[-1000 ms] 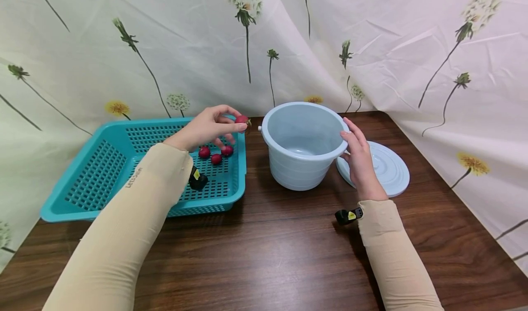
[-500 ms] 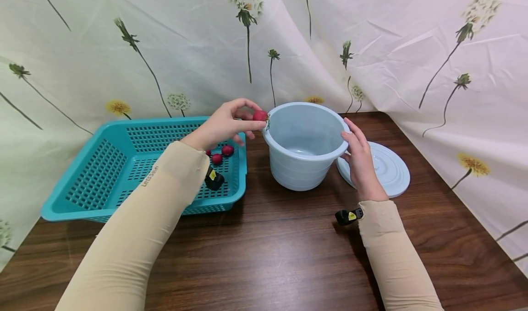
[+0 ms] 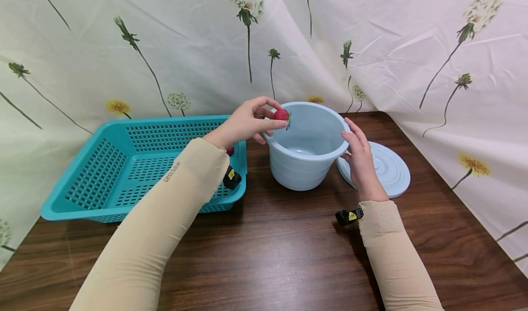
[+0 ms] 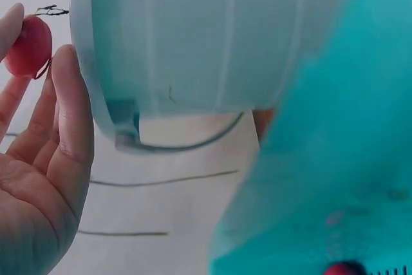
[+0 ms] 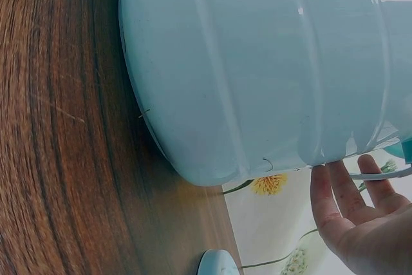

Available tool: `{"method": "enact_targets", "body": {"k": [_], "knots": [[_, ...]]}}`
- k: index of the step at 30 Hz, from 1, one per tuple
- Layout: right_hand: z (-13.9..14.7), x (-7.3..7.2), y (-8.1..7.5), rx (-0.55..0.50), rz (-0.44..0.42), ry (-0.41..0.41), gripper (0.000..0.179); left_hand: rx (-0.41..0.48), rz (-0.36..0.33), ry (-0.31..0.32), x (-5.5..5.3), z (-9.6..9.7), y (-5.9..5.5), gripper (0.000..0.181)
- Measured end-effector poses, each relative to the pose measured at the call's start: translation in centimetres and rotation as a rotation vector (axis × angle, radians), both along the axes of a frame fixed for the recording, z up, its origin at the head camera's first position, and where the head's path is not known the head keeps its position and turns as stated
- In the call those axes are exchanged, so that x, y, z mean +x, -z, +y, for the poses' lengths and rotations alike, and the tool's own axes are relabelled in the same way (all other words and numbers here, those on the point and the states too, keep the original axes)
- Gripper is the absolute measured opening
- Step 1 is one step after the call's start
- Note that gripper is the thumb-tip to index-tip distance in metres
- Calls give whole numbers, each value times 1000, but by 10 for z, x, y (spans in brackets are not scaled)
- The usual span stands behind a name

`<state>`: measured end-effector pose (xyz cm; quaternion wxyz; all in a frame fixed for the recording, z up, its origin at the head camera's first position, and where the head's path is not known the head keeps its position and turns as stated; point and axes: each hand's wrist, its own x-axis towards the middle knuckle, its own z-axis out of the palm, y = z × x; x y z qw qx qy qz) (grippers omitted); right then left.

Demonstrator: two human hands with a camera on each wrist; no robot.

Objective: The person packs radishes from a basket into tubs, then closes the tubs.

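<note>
My left hand [image 3: 247, 121] pinches a small red radish [image 3: 281, 114] between thumb and fingers, its thin dark stem end sticking out. Hand and radish are at the left rim of a light blue bucket [image 3: 299, 173], with the radish overlapping the opening in the head view. On the opposite side my right hand [image 3: 360, 157] holds the bucket's rim, thumb over the edge and fingers against the outer wall. Those fingers [image 5: 325, 198] show on the ribbed side in the right wrist view. The bucket stands upright and its visible floor is bare.
A turquoise slotted basket [image 3: 152, 169] stands at left; one radish [image 3: 230, 150] shows in it beside my sleeve. The round blue lid [image 3: 392, 169] lies flat right of the bucket. A flower-printed cloth [image 3: 198, 40] hangs behind the brown wooden table [image 3: 264, 256].
My left hand has carried the radish rightward from above the basket's right end to the bucket's rim. Its forearm now covers more of the basket's radishes. The right hand and bucket have stayed put.
</note>
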<state>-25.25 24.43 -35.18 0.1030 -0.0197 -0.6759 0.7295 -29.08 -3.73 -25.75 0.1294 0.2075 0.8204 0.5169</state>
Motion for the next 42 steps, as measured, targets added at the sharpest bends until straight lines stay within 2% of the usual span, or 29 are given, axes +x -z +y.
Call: {"method": "enact_targets", "body": {"k": [6, 16, 26, 42], "knots": [[0, 1, 0, -1, -2, -3, 51, -8, 11, 11, -1, 12, -1, 43], [0, 0, 0, 1, -2, -5, 51, -35, 18, 4, -1, 20, 0, 45], [1, 0, 0, 0, 3, -10, 51, -94, 28, 2, -3, 23, 3, 42], [2, 0, 0, 33, 7, 1, 51, -136, 29, 13, -3, 25, 3, 42]]}}
